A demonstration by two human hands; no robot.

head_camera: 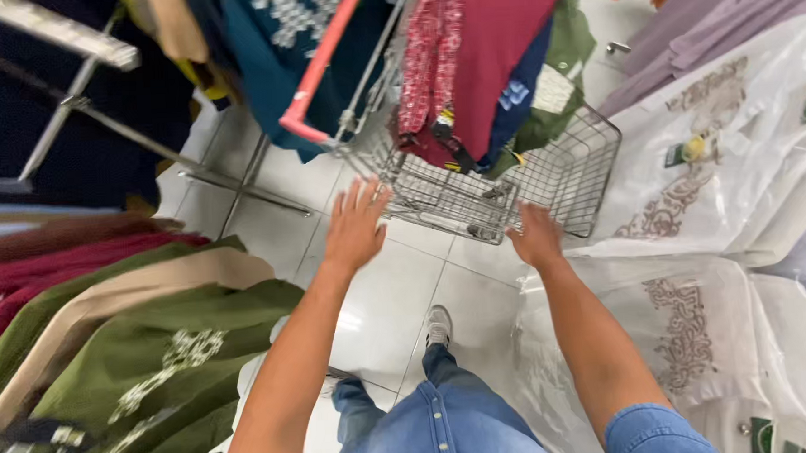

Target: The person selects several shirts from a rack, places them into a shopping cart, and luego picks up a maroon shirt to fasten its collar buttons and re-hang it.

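Note:
A wire shopping cart (559,170) with a pink handle (319,72) stands on the white tiled floor in front of me, holding folded red, maroon, blue and green garments (486,60). My left hand (356,227) reaches toward the cart's near wire edge with fingers spread and nothing in it. My right hand (537,237) is at the cart's lower wire rim, fingers curled down; whether it grips the wire is unclear. My jeans and one grey shoe (438,325) show below.
Olive, beige and maroon garments (127,347) hang on a rack at the left. White embroidered clothes in clear plastic bags (717,167) lie stacked at the right. A metal rack frame (72,105) with dark clothing stands at the upper left.

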